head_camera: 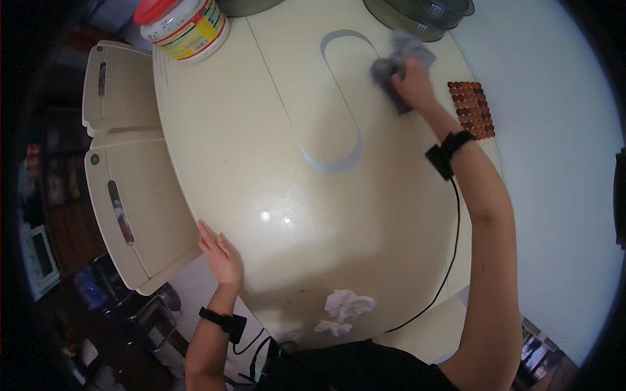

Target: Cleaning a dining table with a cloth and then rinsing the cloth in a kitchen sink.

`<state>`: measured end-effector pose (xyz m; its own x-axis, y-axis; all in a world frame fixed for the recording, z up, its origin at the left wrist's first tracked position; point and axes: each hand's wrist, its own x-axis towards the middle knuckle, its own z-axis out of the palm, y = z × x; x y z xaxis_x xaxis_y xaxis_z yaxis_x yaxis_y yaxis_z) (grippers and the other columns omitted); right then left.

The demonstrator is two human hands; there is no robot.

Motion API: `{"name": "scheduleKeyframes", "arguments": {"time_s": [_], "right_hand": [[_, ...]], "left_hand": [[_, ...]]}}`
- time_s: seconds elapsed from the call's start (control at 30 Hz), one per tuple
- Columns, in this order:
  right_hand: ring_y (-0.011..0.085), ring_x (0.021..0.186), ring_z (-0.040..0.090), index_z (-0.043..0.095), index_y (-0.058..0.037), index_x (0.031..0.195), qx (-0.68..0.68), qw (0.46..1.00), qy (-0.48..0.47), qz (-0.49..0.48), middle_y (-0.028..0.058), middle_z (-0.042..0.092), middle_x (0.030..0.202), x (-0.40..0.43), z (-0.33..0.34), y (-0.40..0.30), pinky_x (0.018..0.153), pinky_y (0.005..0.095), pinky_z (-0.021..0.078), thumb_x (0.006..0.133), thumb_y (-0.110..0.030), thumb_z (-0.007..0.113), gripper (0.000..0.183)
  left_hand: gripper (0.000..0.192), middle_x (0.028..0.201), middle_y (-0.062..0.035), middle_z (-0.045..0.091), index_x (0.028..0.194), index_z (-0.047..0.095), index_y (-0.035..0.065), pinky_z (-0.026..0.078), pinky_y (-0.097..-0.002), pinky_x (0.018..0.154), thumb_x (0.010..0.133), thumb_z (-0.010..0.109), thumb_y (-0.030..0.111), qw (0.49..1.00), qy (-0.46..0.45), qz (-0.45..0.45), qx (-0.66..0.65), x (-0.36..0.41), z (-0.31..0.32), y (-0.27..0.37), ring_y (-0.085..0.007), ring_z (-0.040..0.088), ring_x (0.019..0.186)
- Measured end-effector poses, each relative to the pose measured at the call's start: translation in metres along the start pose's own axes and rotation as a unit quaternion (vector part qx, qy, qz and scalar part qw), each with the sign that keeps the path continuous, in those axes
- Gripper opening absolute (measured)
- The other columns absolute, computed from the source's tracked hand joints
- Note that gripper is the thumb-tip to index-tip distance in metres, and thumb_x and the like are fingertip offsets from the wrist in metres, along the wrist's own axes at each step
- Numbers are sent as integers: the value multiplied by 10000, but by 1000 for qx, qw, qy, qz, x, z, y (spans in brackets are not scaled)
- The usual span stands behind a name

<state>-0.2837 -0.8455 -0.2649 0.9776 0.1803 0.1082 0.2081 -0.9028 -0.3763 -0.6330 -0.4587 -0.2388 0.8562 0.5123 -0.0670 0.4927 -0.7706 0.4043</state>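
Note:
My right hand (415, 85) holds a bunched grey cloth (391, 80) against the cream tabletop (234, 127), near its far right side; cloth and hand are somewhat blurred. My left hand (222, 256) rests with its palm down on the table's left edge, fingers extended and holding nothing. Crumpled white tissues (348, 305) lie on the table close to my body, beside small dark specks. Both wrists wear black straps with a small box, and a black cable trails from the right one across the table.
A red-lidded plastic jar (188, 32) stands at the far left. Dark translucent baskets (423, 14) are at the far right, with a brown wooden-bead mat (472, 110) by the right edge. Cream chairs (142, 210) adjoin the left edge; a pale wall (547, 171) rises at right.

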Motion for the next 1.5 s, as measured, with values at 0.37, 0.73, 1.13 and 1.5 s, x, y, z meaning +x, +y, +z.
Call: {"name": "scheduleKeyframes", "arguments": {"time_s": [0.37,0.73,1.13,1.5], "right_hand": [[336,1091,422,483,6,1067,31,991,53,-116,185,468,1155,29,30,-86,913,396,356,672,-354,640,556],[293,1205,333,338,-54,1269,44,996,69,24,152,393,1274,156,60,-69,978,388,307,715,-345,563,666],[292,1102,449,435,-114,1196,92,909,31,-406,122,467,1204,108,112,-187,897,339,386,709,-226,560,514],[288,1195,357,463,-47,1140,71,947,46,-310,131,442,1241,80,107,-205,985,354,297,732,-223,541,452]], "left_hand": [[500,1247,-234,286,1363,121,98,390,-389,840,921,267,283,1000,-15,-1,-3,3,7,2,-372,426,1039],[532,1205,-266,309,1353,116,56,397,-399,809,887,341,179,1000,-28,-3,-14,5,9,9,-409,442,979],[553,1204,-257,310,1351,118,55,428,-415,764,876,372,183,998,-43,-34,-8,5,0,4,-403,460,966],[567,1165,-279,325,1353,113,58,459,-431,687,874,386,194,999,-32,-4,-11,6,4,8,-415,504,868]]}}
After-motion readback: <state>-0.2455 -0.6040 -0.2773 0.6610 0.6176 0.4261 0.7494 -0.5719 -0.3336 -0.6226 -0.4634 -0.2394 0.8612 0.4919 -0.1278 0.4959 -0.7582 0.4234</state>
